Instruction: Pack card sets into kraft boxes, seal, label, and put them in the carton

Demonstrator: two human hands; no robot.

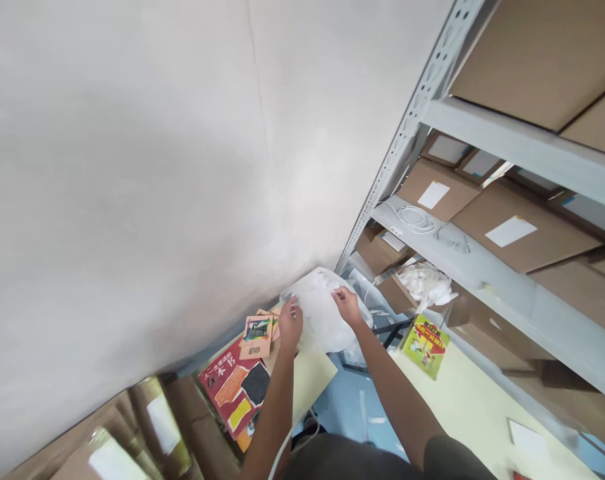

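Observation:
In front of me a translucent white plastic bag (318, 327) spreads out, crumpled, beside the wall. My left hand (291, 325) is at its left side with fingers curled closed on the plastic. On the bag's right part, my right hand (347, 307) has thumb and fingers pinched together on the film. Close to my left hand lie small tan cards or booklets (257, 337) with a dark picture on the top one. They rest on a red book (232, 383) with orange, black and yellow patches, partly hidden by my left forearm.
A pale yellow tabletop (315, 380) is below my left wrist. To the right, a metal shelf (502, 250) holds cardboard boxes (512, 227) and coiled white cable (415, 219). A yellow-green book (426, 347) lies on another pale table (472, 407). Wrapped packages (157, 420) stand lower left.

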